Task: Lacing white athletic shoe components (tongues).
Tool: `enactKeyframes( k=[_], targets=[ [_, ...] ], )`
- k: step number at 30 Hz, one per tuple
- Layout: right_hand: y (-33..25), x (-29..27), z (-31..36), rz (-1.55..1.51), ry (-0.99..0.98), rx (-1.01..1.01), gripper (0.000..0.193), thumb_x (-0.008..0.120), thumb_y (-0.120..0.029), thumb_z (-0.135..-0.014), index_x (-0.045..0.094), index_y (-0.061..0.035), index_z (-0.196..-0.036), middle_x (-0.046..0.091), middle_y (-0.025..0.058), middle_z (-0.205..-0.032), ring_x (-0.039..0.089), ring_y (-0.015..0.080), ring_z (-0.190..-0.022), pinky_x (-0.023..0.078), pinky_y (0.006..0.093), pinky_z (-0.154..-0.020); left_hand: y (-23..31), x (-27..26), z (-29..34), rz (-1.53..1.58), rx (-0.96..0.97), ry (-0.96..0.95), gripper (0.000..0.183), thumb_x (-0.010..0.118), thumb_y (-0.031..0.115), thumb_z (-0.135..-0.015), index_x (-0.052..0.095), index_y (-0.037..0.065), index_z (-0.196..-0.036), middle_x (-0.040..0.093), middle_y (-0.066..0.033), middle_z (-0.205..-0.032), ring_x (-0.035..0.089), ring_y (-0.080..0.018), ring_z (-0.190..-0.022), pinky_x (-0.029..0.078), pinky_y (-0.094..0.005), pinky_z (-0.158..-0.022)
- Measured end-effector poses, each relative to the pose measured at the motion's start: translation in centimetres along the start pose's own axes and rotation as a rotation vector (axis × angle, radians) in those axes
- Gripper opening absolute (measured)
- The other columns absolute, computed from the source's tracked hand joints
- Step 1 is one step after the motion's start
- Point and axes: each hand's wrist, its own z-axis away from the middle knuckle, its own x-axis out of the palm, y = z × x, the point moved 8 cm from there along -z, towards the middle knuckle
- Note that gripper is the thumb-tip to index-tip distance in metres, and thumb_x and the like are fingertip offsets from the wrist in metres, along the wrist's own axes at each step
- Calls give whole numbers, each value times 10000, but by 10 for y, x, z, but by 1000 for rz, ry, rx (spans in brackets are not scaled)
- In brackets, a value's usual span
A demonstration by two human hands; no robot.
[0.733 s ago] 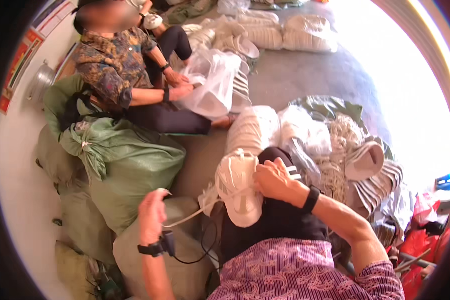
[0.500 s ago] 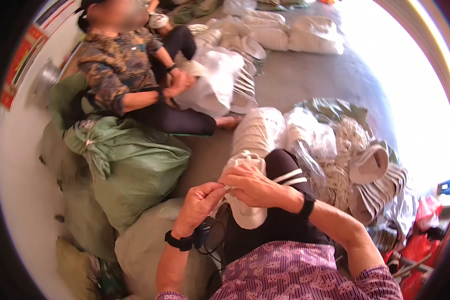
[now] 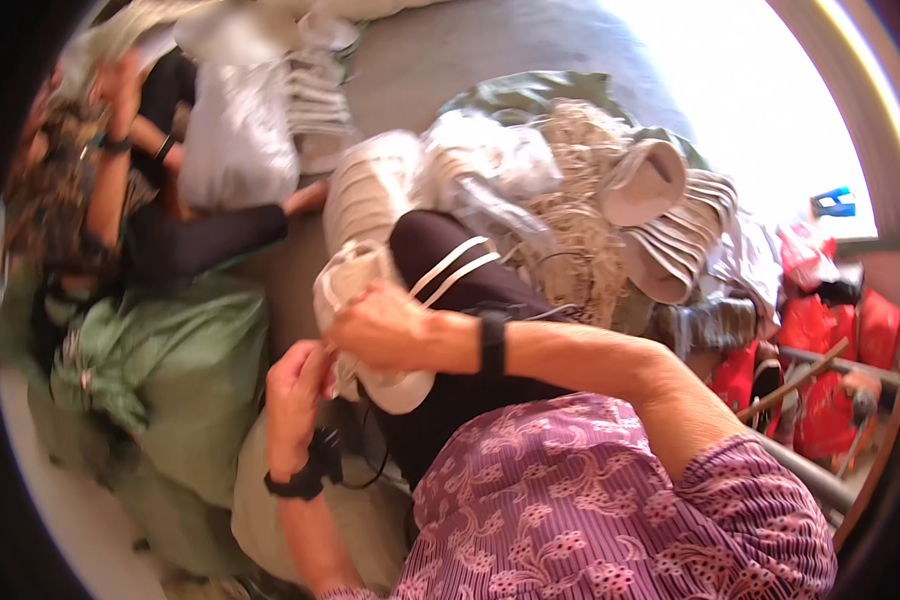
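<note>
A cream lace-up shoe (image 3: 395,392) rests against my dark-trousered leg, its toe toward me. My right hand (image 3: 385,330) is closed over the middle of the shoe, covering part of it. Just left of it, my left hand (image 3: 295,390) is closed in a pinch, its fingertips meeting the right hand's at the shoe's side. Blur and the fingers hide what they pinch. Beyond the shoe lies a wrapped row of pale shoes (image 3: 375,180).
Right of my leg lie a heap of cream laces (image 3: 585,220) and stacked pale shoes (image 3: 685,235). Green sacks (image 3: 185,370) stand at left, near a seated person (image 3: 90,200) beside a white plastic bag (image 3: 240,130). Red bags (image 3: 820,330) are at far right.
The view has swung right, so the scene sits farther left and more shows on the right. My hands stay together at the shoe. The other person's hand is now raised.
</note>
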Motion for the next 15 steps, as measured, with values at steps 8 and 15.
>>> enactKeyframes(
  k=[8, 15],
  targets=[
    [46, -19, 36, -255, 210, 31, 136, 551, -57, -753, 637, -50, -858, 608, 129, -877, 602, 340, -797, 483, 427, -686, -16, -22, -11, -114, 167, 315, 221, 652, 211, -871, 665, -8, -900, 555, 55, -721, 441, -23, -648, 377, -199, -586],
    [36, -25, 40, -287, 239, 36, 180, 577, -37, -783, 664, -72, -936, 603, 102, -900, 583, 308, -859, 450, 419, -753, -33, -7, -12, -44, 44, 262, 238, 648, 222, -870, 671, -15, -869, 551, 51, -714, 438, -26, -646, 374, -203, -579]
  ],
)
